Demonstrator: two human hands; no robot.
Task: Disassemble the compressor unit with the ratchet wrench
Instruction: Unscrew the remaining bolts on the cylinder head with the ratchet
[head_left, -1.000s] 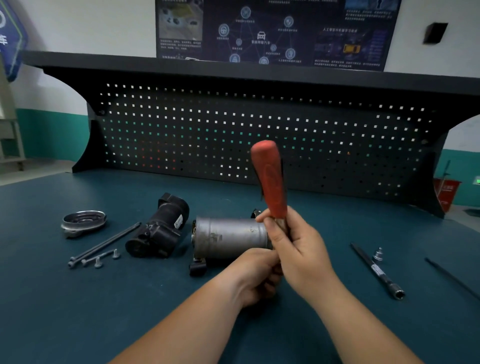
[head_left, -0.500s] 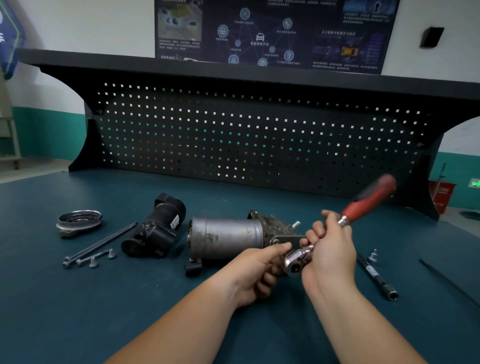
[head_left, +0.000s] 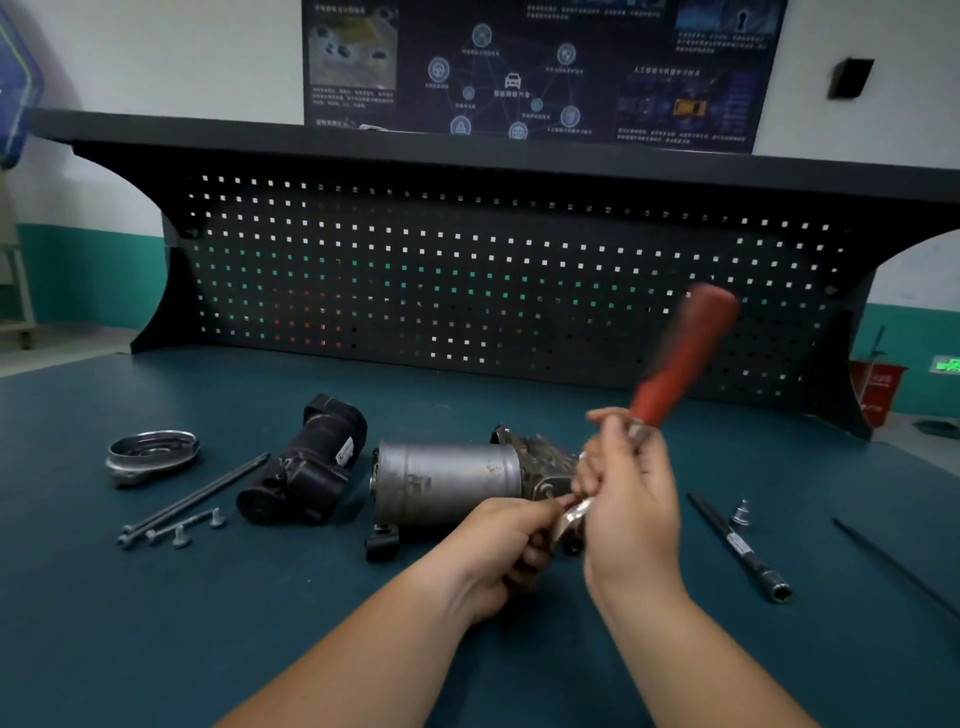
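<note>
The compressor unit is lying on its side in the middle of the worktop. The right hand is gripping the ratchet wrench just below its blurred red handle, fingers curling round the shaft. The left hand is pinching the wrench's metal head at the unit's right end. A black housing, long bolts and a round cap are lying to the left.

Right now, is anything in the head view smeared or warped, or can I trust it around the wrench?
Head view: the ratchet wrench and the right hand gripping it are motion-blurred; head view: the compressor unit and loose bolts are sharp; head view: the wide lens bows the shelf edge; light is even, no glare.
</note>
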